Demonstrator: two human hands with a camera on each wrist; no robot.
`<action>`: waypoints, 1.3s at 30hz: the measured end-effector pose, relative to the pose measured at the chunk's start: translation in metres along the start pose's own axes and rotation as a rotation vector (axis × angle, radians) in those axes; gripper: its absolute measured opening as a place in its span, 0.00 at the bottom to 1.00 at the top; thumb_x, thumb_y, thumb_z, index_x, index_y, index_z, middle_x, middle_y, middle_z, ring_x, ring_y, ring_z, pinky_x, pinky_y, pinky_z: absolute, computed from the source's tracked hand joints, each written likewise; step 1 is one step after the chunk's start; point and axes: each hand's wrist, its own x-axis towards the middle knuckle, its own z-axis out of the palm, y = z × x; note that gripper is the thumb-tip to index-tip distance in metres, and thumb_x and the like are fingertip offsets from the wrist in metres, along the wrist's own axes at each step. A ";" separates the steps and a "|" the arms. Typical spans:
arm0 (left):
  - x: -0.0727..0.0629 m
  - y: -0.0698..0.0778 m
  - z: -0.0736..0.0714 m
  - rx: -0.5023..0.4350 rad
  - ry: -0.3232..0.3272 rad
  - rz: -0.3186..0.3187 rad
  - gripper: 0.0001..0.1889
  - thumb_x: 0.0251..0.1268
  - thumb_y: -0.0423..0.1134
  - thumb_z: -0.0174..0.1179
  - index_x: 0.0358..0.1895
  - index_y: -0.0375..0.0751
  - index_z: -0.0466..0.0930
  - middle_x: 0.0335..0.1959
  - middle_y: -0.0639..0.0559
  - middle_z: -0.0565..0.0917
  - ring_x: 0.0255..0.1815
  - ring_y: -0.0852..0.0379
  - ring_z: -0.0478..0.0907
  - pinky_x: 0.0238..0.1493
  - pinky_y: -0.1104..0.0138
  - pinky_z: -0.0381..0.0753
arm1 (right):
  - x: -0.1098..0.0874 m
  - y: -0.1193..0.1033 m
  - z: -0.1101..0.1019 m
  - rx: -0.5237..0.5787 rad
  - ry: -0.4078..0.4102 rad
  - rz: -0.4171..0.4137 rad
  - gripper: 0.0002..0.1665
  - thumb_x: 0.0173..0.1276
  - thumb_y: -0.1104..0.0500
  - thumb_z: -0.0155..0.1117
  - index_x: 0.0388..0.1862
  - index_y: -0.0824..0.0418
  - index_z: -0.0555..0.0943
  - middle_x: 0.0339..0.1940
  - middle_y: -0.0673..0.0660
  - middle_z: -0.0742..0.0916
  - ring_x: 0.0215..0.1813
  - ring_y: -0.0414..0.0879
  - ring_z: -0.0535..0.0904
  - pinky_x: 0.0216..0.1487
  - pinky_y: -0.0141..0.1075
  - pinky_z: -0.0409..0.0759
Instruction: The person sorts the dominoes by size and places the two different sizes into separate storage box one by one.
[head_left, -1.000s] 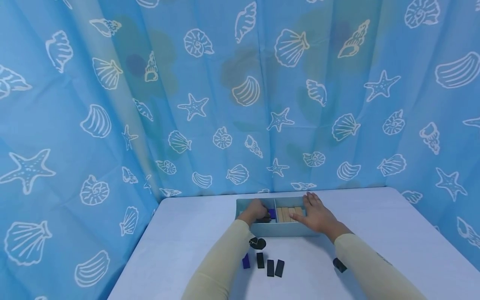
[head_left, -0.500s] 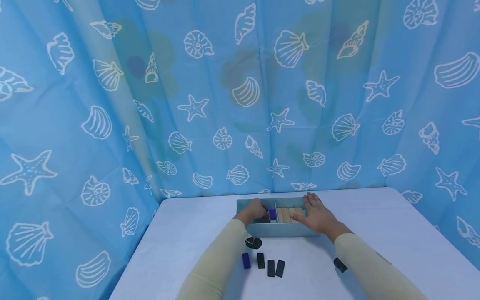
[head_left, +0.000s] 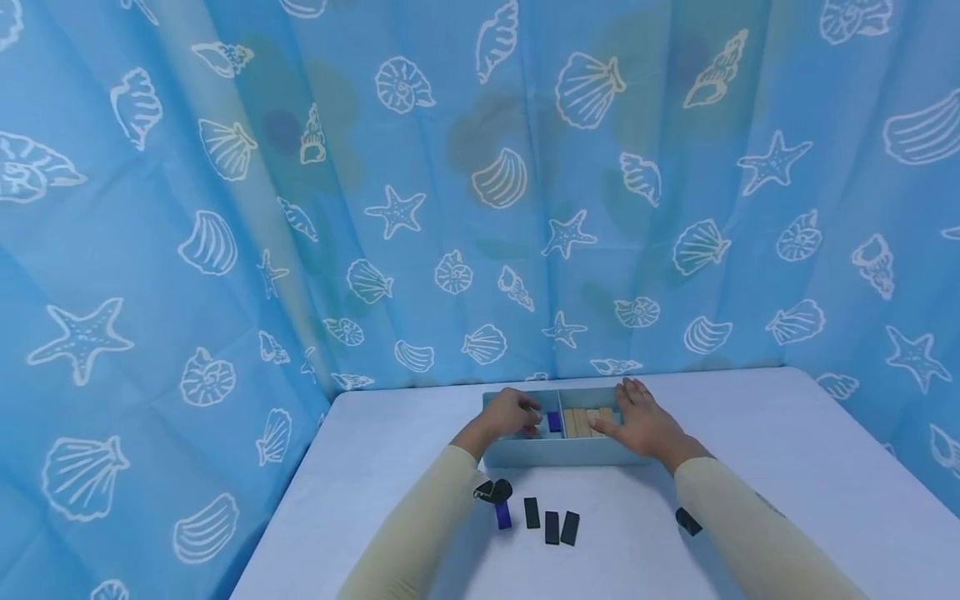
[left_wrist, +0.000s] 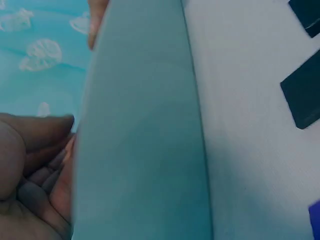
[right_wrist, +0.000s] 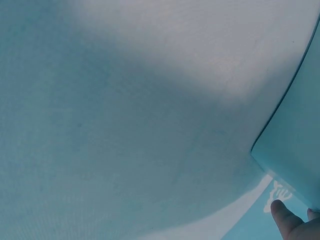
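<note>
A light blue-grey box [head_left: 566, 454] with a divider stands near the table's back edge. Over its left compartment is my left hand [head_left: 512, 412], fingers loosely bent and nothing visible between them. In the left wrist view the thumb and fingers [left_wrist: 42, 165] show behind the box's front wall [left_wrist: 142, 130], partly hidden by it. Just right of that hand, a purple block [head_left: 554, 421] lies in the left compartment. My right hand [head_left: 647, 423] rests on the box's right end with straight fingers. Next to its thumb, several pale wooden blocks [head_left: 583, 422] line the right compartment.
In front of the box, three black blocks [head_left: 552, 527] and a purple block [head_left: 503, 514] lie on the white table [head_left: 615, 542]. The left sleeve [head_left: 427, 517] passes close to the purple one. A blue shell-patterned curtain [head_left: 480, 208] hangs behind the table.
My left hand has lifted slightly and loosened its fingers, showing more of the purple block in the compartment. The right hand stays on the box. The head view has shifted a little.
</note>
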 end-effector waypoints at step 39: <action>-0.102 -0.056 -0.005 0.423 -0.089 -0.117 0.15 0.45 0.44 0.77 0.38 0.49 0.86 0.30 0.60 0.79 0.33 0.59 0.75 0.42 0.59 0.78 | 0.000 0.003 0.000 0.038 0.003 -0.012 0.64 0.66 0.25 0.47 0.73 0.79 0.50 0.75 0.76 0.51 0.75 0.70 0.40 0.70 0.61 0.47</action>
